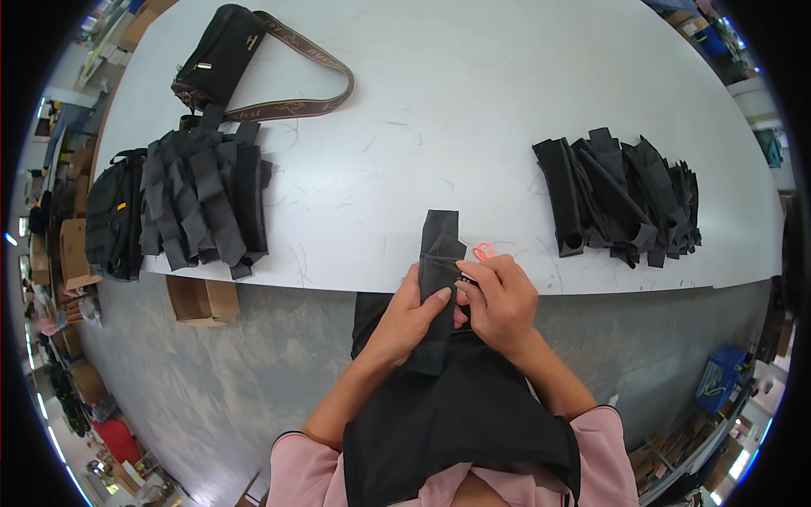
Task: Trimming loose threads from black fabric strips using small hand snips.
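Note:
My left hand [404,324] grips a folded black fabric piece [440,232] at the table's near edge, its thumb pressed on the cloth. The strip runs from the tabletop down toward my lap. In my right hand [503,302] is a small pair of thread snips [482,251], with an orange loop showing above the fingers. Its dark tip lies against the fabric near a cross seam; the blades are too small to tell whether they are apart. My right fingers are closed around it and partly hide it.
A pile of black fabric strips [203,194] lies at the left, beside a black backpack [116,211]. Another pile of black pieces [621,198] is at the right. A black bag [221,55] with a brown strap sits far left on the white table [422,101]. Below stands a cardboard box [203,300].

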Available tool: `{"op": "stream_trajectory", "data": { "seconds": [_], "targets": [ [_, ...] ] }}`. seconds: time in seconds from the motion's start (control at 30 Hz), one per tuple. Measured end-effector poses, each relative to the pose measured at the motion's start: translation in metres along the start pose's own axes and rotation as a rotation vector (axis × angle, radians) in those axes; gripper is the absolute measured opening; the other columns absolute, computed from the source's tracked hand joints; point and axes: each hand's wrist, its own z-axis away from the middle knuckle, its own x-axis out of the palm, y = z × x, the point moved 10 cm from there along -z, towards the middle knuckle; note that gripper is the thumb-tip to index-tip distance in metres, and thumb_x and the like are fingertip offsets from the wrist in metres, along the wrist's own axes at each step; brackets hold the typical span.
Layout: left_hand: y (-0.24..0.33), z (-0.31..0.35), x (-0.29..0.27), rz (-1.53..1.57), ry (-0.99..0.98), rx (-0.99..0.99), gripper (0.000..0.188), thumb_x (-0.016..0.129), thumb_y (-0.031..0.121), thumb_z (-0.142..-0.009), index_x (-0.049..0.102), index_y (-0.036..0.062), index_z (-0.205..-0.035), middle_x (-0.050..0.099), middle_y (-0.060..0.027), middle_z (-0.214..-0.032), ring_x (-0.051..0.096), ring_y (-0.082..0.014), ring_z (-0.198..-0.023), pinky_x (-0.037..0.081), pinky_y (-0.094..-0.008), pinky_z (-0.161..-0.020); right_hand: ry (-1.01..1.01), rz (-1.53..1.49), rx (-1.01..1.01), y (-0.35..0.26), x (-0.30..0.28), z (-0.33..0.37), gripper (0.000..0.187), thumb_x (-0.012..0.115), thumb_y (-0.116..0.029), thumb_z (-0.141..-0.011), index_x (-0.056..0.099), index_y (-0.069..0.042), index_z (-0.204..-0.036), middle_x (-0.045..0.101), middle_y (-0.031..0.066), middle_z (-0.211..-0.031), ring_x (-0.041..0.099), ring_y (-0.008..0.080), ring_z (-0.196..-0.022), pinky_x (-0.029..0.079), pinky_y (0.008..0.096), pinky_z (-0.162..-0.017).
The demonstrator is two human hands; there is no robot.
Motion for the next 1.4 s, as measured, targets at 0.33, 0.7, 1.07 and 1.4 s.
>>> {"op": "stream_trajectory", "data": {
  "seconds": [0.33, 0.7, 1.07, 1.4],
  "targets": [
    [0.007, 0.002, 0.004, -0.058, -0.002, 0.047, 0.031, 0.044, 0.003, -0.094, 0.037, 0.0012, -0.124, 0.055, -0.0095, -0.098, 0.060, -0.0138, -0.079, 0.051, -0.0273, -0.072, -0.055, -0.094, 0.076, 0.001, 0.010, 0.001, 0.030, 0.070, 0.002, -0.069, 0.064, -0.006, -0.097, 0.053, 0.0066, -0.076, 0.054, 0.0202, -0.058, 0.043, 0.0309, -0.049],
    [0.000, 0.001, -0.001, -0.050, -0.033, 0.038, 0.029, 0.044, 0.004, -0.094, 0.038, 0.0002, -0.122, 0.057, -0.0118, -0.101, 0.062, -0.0162, -0.079, 0.053, -0.0290, -0.074, 0.045, -0.209, 0.242, 0.014, -0.003, 0.009, 0.024, 0.070, -0.002, -0.072, 0.062, -0.004, -0.094, 0.050, 0.0054, -0.075, 0.052, 0.0178, -0.056, 0.041, 0.0287, -0.051],
    [-0.022, 0.006, -0.011, 0.161, -0.024, -0.024, 0.036, 0.050, 0.022, -0.097, 0.037, 0.0000, -0.123, 0.056, -0.0121, -0.110, 0.063, -0.0172, -0.085, 0.054, -0.0309, -0.077, -0.020, -0.612, 0.480, 0.033, 0.039, 0.034, 0.016, 0.069, 0.009, -0.071, 0.062, 0.000, -0.082, 0.045, 0.0019, -0.076, 0.043, 0.0067, -0.062, 0.033, 0.0204, -0.052],
    [-0.011, 0.006, -0.015, 0.124, 0.047, 0.119, 0.045, 0.056, 0.024, -0.094, 0.035, 0.0023, -0.127, 0.055, -0.0108, -0.113, 0.058, -0.0161, -0.096, 0.051, -0.0317, -0.083, -0.256, -0.686, 0.582, 0.034, 0.048, 0.042, 0.023, 0.070, -0.002, -0.075, 0.061, -0.001, -0.096, 0.051, 0.0058, -0.078, 0.053, 0.0087, -0.064, 0.044, 0.0230, -0.050]
  ]
}}
